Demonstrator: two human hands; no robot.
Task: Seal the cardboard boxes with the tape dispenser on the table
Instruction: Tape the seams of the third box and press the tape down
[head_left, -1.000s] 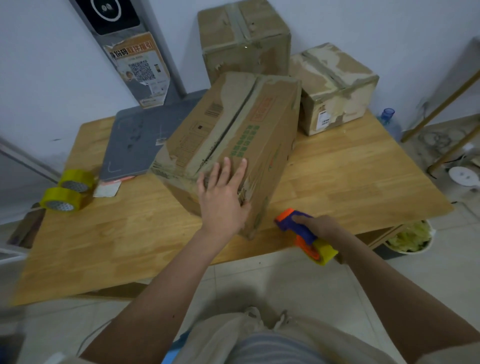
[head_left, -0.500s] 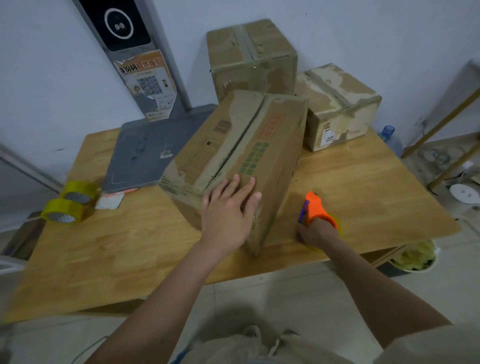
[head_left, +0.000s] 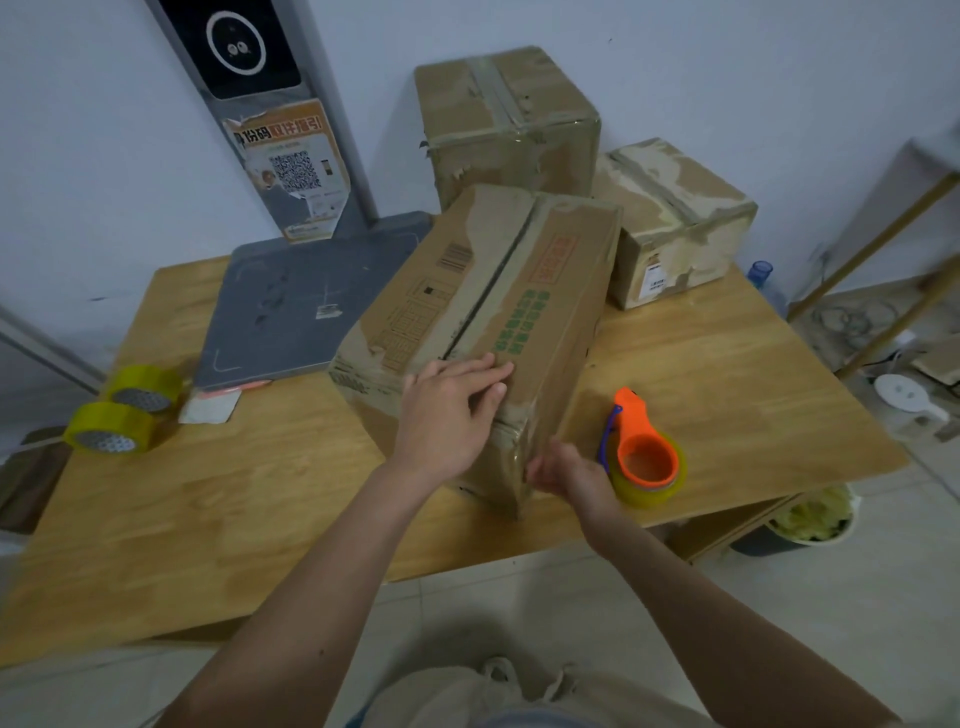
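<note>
Cardboard fills the middle of the frame: a long box (head_left: 483, 322) lies on the wooden bench (head_left: 208, 519), its top seam running up toward the wall, and the left hand (head_left: 447, 415) rests flat on its near end with fingers (head_left: 483, 364) straight and close together. Right hand (head_left: 566, 475) sits against the box's near right corner, its fingers loosely curled and holding nothing I can see. Just right of it, the orange tape dispenser (head_left: 641, 452) lies on the bench, while two more boxes (head_left: 675, 223) stand at the upper right.
</note>
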